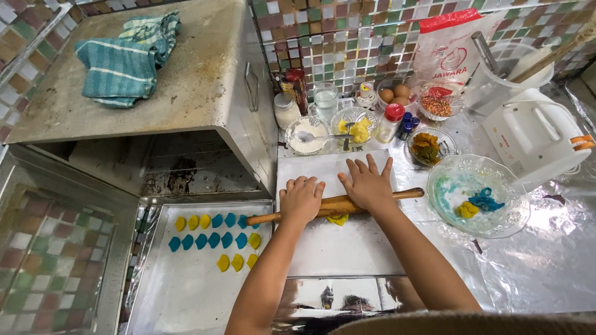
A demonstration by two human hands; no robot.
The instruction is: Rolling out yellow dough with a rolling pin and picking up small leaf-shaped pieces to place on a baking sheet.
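Under both hands, wooden rolling pin (338, 205) flattens yellow dough (338, 219).

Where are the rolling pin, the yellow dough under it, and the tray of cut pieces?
rolling pin (406, 194), head view, bare right end.
yellow dough (338, 219), head view, edge showing below pin.
tray (186, 291), head view, bare floor.
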